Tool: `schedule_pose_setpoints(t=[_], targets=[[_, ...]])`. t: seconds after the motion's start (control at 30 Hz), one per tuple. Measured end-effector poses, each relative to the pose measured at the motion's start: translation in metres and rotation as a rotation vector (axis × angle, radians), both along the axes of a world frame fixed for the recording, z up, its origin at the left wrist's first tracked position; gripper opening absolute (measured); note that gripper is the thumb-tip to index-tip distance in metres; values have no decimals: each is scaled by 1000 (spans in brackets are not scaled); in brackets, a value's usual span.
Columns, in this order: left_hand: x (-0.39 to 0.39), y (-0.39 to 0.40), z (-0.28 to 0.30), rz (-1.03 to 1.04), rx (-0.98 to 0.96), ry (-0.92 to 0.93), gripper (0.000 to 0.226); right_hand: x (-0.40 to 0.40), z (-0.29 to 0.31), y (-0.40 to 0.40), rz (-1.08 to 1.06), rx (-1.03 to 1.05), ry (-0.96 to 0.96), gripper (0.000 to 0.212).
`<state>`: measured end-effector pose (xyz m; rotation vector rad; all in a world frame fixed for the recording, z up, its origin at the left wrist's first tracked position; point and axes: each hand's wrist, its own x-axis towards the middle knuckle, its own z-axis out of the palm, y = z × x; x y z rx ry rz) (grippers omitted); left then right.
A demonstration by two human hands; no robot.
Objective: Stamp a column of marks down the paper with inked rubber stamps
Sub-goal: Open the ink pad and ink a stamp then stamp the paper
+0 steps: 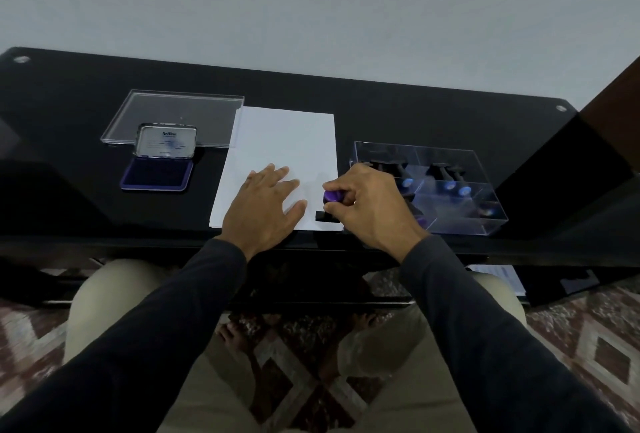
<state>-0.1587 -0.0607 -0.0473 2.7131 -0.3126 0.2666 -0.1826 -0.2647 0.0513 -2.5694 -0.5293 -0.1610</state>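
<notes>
A white sheet of paper lies on the black glass table. My left hand rests flat on the paper's near half, fingers spread. My right hand grips a rubber stamp with a purple knob, and the stamp's black base sits on the paper's near right corner. No marks show on the paper. An open ink pad with a purple pad and a raised metal lid lies to the paper's left.
A clear acrylic lid lies flat behind the ink pad. To the right stands a clear acrylic box with several more stamps in its compartments. The table's near edge runs just below my wrists; my knees and a patterned rug are beneath.
</notes>
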Motion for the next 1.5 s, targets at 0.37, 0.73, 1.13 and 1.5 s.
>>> schedule_pose_setpoints(t=[0.37, 0.73, 1.13, 1.5], targets=[[0, 0, 0, 7, 12, -2, 55, 3, -4, 2, 6, -13, 22, 33], [0, -1, 0, 19, 11, -3, 55, 5, -6, 2, 24, -71, 33, 31], [0, -1, 0, 30, 13, 11, 56, 8, -2, 4, 31, -128, 47, 31], [0, -1, 0, 33, 6, 21, 56, 5, -4, 4, 42, -130, 21, 28]])
